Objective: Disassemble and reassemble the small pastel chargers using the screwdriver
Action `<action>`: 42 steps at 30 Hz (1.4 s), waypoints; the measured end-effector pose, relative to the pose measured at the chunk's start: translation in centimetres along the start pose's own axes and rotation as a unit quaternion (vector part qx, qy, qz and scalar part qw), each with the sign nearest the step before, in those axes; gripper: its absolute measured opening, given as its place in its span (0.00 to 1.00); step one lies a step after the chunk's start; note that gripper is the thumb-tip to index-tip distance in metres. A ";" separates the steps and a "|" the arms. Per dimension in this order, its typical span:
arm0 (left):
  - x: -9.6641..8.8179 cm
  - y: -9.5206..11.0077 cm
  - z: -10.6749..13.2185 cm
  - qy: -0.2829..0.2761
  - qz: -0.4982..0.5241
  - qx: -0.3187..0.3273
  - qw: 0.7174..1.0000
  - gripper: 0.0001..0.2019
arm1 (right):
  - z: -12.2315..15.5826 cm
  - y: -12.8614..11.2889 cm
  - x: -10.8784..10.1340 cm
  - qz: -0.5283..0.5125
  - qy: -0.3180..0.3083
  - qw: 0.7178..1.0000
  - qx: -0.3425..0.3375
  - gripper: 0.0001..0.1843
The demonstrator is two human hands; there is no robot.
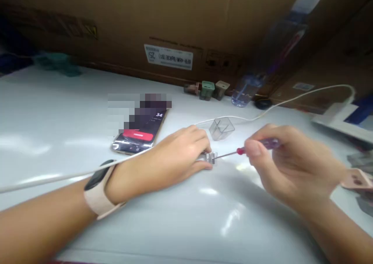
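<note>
My left hand (180,155) lies on the white table (58,132), its fingers closed on a small clear plastic part (210,157). My right hand (285,163) grips a small screwdriver (264,144) with a purple handle and red collar. Its thin shaft points left, and the tip touches the clear part. A clear plastic cap (222,127) lies just behind the two hands. A pale wristband with a dark screen (99,190) is on my left wrist.
A phone (140,134) with a red button on its screen lies left of the hands. A white cable (262,114) crosses the table. Small green and brown blocks (207,90), a clear bottle (244,93) and cardboard boxes (169,27) stand behind.
</note>
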State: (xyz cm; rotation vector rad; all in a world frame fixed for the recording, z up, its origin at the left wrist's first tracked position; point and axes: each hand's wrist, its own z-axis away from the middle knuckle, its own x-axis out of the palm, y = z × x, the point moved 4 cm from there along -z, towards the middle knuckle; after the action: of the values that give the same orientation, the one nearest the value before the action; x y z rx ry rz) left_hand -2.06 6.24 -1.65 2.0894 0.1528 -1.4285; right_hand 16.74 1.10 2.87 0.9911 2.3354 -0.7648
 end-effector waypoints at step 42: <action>0.2 -0.4 0.1 0.011 0.016 -0.003 1.000 0.09 | 0.2 -0.7 0.5 0.046 0.052 0.997 0.022 0.16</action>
State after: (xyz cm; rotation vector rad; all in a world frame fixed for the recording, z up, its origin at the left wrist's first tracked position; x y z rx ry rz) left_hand -2.24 6.45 -2.02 2.0942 0.1325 -1.3856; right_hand 15.96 0.77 2.62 1.1761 2.3510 -0.7465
